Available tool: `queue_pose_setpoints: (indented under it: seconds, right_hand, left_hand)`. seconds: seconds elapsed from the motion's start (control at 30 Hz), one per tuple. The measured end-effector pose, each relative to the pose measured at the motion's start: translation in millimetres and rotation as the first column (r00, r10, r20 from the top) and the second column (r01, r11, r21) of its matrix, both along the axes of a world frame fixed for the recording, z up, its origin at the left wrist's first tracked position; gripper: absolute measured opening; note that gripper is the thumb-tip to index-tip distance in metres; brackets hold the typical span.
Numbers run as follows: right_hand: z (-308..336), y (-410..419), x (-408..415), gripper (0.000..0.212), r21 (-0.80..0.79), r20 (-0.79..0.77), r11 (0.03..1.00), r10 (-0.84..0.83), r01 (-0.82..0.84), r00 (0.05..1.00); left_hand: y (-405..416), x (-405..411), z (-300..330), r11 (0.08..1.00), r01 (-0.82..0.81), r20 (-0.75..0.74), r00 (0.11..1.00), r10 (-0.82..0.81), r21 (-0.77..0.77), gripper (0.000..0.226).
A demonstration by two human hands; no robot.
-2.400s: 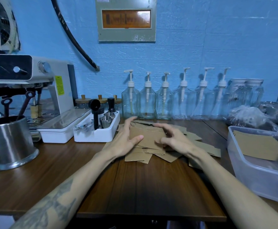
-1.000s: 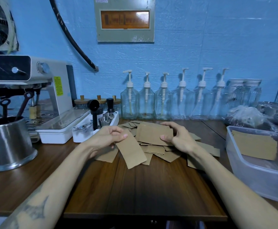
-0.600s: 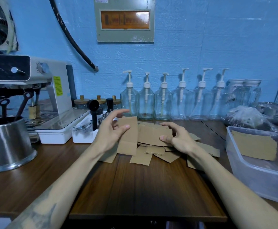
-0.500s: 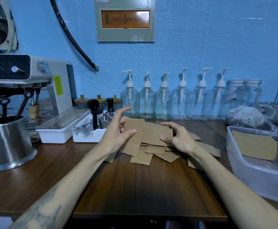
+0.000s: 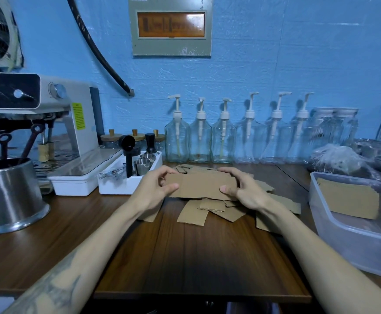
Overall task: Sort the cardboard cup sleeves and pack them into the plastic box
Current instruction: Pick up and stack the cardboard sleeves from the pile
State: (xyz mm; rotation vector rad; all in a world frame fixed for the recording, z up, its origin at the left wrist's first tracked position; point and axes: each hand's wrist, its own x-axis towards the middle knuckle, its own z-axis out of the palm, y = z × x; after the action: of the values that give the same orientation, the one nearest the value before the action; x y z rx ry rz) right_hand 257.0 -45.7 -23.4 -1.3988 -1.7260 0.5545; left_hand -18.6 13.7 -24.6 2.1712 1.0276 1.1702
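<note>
Above loose pile (image 5: 216,208): flat brown sleeve stack (image 5: 200,185), left hand (image 5: 155,189), right hand (image 5: 243,189) fingers clamped on ends.

Bare tabletop (image 5: 198,257) lies open in front. The box (image 5: 352,243) blocks the right, a white tray (image 5: 121,186) the left, bottles (image 5: 223,141) behind.

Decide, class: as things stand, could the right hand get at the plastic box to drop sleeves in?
Probably yes. The plastic box sits open-topped to the right of the right hand, with only bare tabletop between. That hand, though, is gripping the held sleeves together with the left hand.
</note>
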Motion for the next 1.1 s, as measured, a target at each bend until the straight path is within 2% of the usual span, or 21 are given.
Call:
queue_pose_setpoints:
  seconds: [0.13, 0.27, 0.33, 0.43, 0.5, 0.6, 0.67, 0.73, 0.8, 0.9, 1.0, 1.1]
  right_hand:
    - [-1.4, 0.7, 0.8, 0.052, -0.062, -0.016, 0.997, 0.035, -0.036, 0.999]
    - [0.9, -0.6, -6.2, 0.056, -0.101, -0.062, 0.995, 0.003, -0.009, 0.998]
    - [1.6, -2.3, -12.6, 0.060, -0.102, -0.064, 0.994, 0.018, -0.024, 0.998]
    - [-3.5, -2.7, -20.2, 0.053, -0.112, -0.063, 0.992, 0.051, -0.058, 0.997]
    - [-6.8, -2.0, -22.0, 0.070, -0.108, -0.032, 0.992, 0.061, -0.064, 0.998]
    - [-9.1, -0.4, -25.0, 0.091, -0.080, -0.007, 0.993, 0.084, -0.084, 0.996]
    - [-10.0, 0.7, -27.6, 0.095, -0.051, 0.062, 0.997, 0.064, -0.061, 0.996]
    - [-10.8, 2.0, -30.4, 0.092, 0.003, 0.157, 0.999, 0.036, -0.036, 0.987]
    - [-10.7, 1.5, -32.1, 0.080, 0.053, 0.266, 0.998, 0.008, -0.023, 0.964]
    - [-11.2, 3.7, -27.6, 0.063, 0.055, 0.349, 0.998, -0.030, 0.012, 0.937]
    - [-10.0, 4.3, -22.9, 0.066, 0.059, 0.359, 0.998, -0.018, -0.003, 0.933]
    - [-7.3, 3.4, -22.8, 0.069, 0.097, 0.278, 0.994, 0.016, -0.045, 0.961]
  left_hand:
    - [6.0, 3.4, -6.4, 0.994, -0.077, -0.010, 0.997, 0.077, -0.077, 0.027]
    - [6.6, 15.0, -11.7, 0.979, 0.005, 0.038, 0.999, 0.003, -0.203, 0.037]
    - [6.1, 21.5, -13.0, 0.981, 0.012, -0.033, 0.999, -0.018, -0.194, 0.035]
    - [1.6, 30.2, -14.7, 0.989, 0.003, -0.144, 0.989, -0.025, -0.149, 0.039]
    - [-1.6, 32.0, -14.8, 0.992, 0.017, -0.128, 0.991, -0.034, -0.125, 0.049]
    - [-4.0, 29.5, -12.6, 0.998, 0.005, -0.144, 0.990, -0.015, -0.068, 0.076]
    - [-4.5, 28.4, -11.8, 0.994, 0.030, -0.200, 0.979, -0.050, -0.104, 0.072]
    - [-4.5, 27.1, -12.8, 0.981, 0.092, -0.217, 0.968, -0.129, -0.172, 0.061]
    - [-4.8, 25.0, -13.9, 0.964, 0.141, -0.200, 0.962, -0.188, -0.224, 0.059]
    - [-4.5, 23.0, -13.9, 0.961, 0.114, -0.240, 0.955, -0.176, -0.251, 0.072]
    - [-6.6, 25.0, -11.8, 0.963, 0.053, -0.245, 0.962, -0.120, -0.266, 0.083]
    - [-10.2, 26.4, -10.2, 0.965, 0.030, -0.315, 0.942, -0.114, -0.259, 0.083]
